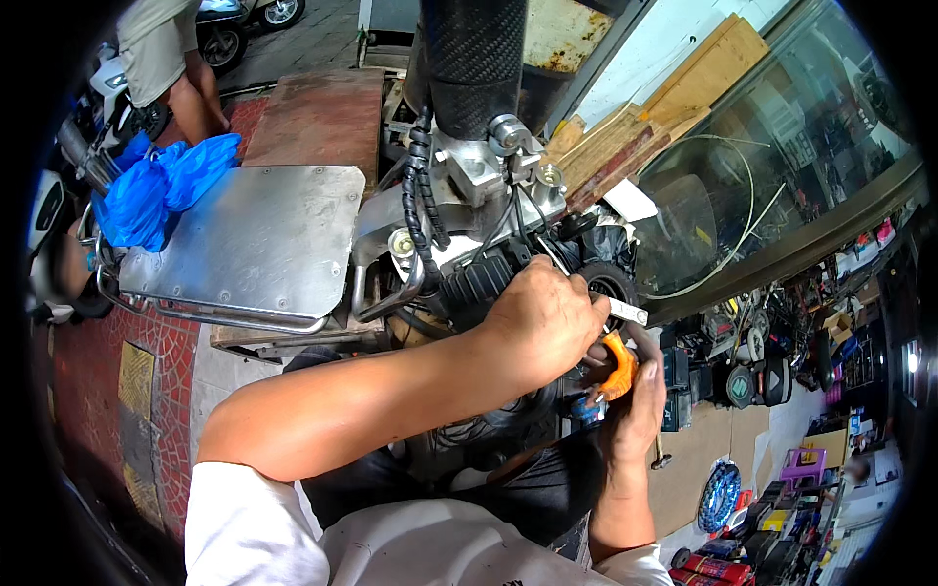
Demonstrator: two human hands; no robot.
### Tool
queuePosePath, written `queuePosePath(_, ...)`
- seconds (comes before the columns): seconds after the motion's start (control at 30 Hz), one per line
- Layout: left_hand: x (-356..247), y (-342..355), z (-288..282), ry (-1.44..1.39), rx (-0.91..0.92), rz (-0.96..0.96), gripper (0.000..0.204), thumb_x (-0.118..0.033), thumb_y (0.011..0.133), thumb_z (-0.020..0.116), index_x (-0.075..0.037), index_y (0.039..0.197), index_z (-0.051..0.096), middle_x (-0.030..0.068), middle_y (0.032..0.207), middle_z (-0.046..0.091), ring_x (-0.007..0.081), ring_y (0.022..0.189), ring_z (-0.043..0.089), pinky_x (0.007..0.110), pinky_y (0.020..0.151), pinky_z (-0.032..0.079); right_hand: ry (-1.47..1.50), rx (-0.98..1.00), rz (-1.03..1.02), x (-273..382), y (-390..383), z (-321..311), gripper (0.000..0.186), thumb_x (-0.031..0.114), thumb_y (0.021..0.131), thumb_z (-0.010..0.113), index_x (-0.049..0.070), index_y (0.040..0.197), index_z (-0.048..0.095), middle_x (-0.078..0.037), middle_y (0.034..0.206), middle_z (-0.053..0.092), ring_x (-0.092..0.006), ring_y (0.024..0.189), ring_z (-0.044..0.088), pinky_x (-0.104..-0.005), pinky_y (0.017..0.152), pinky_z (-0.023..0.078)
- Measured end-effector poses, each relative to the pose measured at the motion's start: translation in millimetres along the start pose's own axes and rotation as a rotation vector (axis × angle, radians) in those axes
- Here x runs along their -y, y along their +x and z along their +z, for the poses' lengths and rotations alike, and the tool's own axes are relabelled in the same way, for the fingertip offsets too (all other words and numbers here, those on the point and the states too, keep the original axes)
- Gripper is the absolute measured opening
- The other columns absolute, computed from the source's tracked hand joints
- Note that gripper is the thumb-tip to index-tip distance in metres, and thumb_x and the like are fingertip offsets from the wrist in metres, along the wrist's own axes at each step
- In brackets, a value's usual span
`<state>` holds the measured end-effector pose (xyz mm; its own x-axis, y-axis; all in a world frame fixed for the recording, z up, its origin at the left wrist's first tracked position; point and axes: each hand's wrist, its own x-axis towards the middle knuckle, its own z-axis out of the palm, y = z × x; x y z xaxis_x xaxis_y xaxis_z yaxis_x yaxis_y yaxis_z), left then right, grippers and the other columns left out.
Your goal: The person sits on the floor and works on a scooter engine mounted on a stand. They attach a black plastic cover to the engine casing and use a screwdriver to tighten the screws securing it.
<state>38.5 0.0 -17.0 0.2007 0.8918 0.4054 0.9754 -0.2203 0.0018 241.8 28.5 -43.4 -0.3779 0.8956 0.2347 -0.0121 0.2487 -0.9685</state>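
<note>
My left hand (549,317) is closed in a fist beside the black finned block under the machine's column. A flat silver metal bar end with a hole (628,312) juts out past its knuckles; whatever lies inside the fist is hidden. To the lower right, my right hand (637,402) has its fingers curled behind a glossy orange curved handle-like piece (618,367), which rests against the palm. Something small and blue (587,408) shows just under it. Above the hands stand a black carbon-patterned column (477,68), its silver metal clamp (479,171) and sleeved black cables (418,186).
A riveted silver plate (244,239) extends left, with blue plastic bags (161,186) on it. Wooden boards (664,107) and a glass pane (762,146) stand at right. Tools and parts crowd the far right. Another person's legs (186,88) show at upper left, near parked scooters.
</note>
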Motion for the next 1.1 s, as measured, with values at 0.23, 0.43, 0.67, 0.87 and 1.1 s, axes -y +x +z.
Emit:
queuePosePath(0.23, -2.0, 0.6, 1.1, 0.013, 0.029, -0.061, 0.016, -0.022, 0.096, 0.063, -0.01, 0.104, 0.069, 0.0076, 0.087, 0.073, 0.0229, 0.08, 0.075, 0.038, 0.077, 0.05, -0.9, 0.087, -0.638, 6.8, 1.5, -35.5, 0.04, 0.018, 0.103, 0.065, -0.012, 0.13, 0.065, -0.02, 0.108, 0.074, -0.0293, 0.099, 0.073, -0.0396, 0.092, 0.057)
queuePosePath(0.43, -3.6, 1.2, 6.3, 0.005, 0.015, -0.057, 0.016, -0.021, 0.097, 0.06, -0.009, 0.105, 0.067, 0.009, 0.087, 0.072, 0.0236, 0.081, 0.074, 0.039, 0.078, 0.049, -0.049, 0.031, 0.142, 13.2, 7.7, -29.3, 0.054, 0.047, 0.11, 0.059, -0.005, 0.095, 0.066, -0.016, 0.077, 0.071, -0.0171, 0.054, 0.064, -0.0274, 0.053, 0.05)
queuePosePath(0.67, -4.7, 0.5, -4.5, 0.044, 0.108, -0.071, 0.017, -0.022, 0.099, 0.058, -0.01, 0.106, 0.067, 0.0079, 0.085, 0.071, 0.0233, 0.08, 0.073, 0.043, 0.078, 0.045, -0.192, -0.031, -0.036, -3.0, 2.1, -44.5, 0.048, 0.038, 0.1, 0.075, -0.005, 0.119, 0.062, -0.014, 0.091, 0.07, -0.0197, 0.064, 0.062, -0.0295, 0.061, 0.051)
queuePosePath(0.87, -1.5, 1.2, -3.2, 0.01, 0.071, -0.091, 0.016, -0.022, 0.099, 0.059, -0.01, 0.106, 0.067, 0.0076, 0.086, 0.071, 0.0232, 0.082, 0.073, 0.044, 0.079, 0.046, -0.93, -0.058, -0.542, 14.1, 10.6, -28.7, 0.038, 0.024, 0.094, 0.083, -0.005, 0.115, 0.07, -0.009, 0.088, 0.069, -0.0182, 0.069, 0.061, -0.0293, 0.065, 0.051)
queuePosePath(1.1, -4.1, 2.6, -4.1, 0.03, 0.132, -0.101, 0.017, -0.021, 0.099, 0.059, -0.01, 0.108, 0.068, 0.0065, 0.087, 0.073, 0.0227, 0.082, 0.073, 0.044, 0.08, 0.047, 0.753, 0.162, 0.706, 18.2, -5.3, -17.0, 0.054, 0.049, 0.112, 0.048, -0.002, 0.104, 0.067, -0.013, 0.067, 0.065, -0.0216, 0.048, 0.059, -0.031, 0.047, 0.045)
